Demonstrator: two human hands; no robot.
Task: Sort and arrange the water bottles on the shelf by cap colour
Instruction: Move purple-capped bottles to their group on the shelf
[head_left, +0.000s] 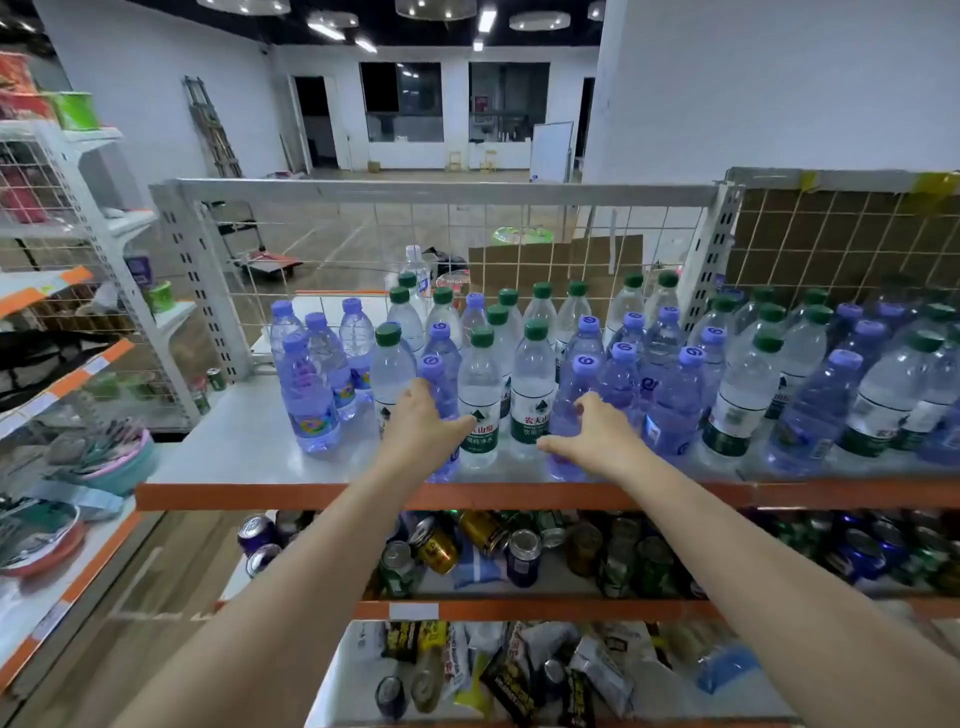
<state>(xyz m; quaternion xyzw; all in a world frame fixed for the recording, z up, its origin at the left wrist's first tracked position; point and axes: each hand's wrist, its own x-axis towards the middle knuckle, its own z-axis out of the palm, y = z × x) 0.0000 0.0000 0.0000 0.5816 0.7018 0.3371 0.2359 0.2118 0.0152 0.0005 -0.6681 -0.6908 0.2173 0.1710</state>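
Purple-cap bottles (440, 410), L hand (423, 421), R hand (597, 431) gripping

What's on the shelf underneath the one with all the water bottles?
Drink cans, many tipped over in a jumble: gold, dark blue, green. The top shelf's orange edge and the person's forearms cover part of it, so the back of that shelf cannot be seen.

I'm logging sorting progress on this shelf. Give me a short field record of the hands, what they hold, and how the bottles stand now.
left hand: grips a purple-capped tinted plastic bottle at the front
right hand: grips another purple-capped bottle at the front
between them: two green-capped clear bottles
sorted group: four purple-capped bottles apart at the left
rest: green and purple caps mixed
shelf: white board, orange front edge
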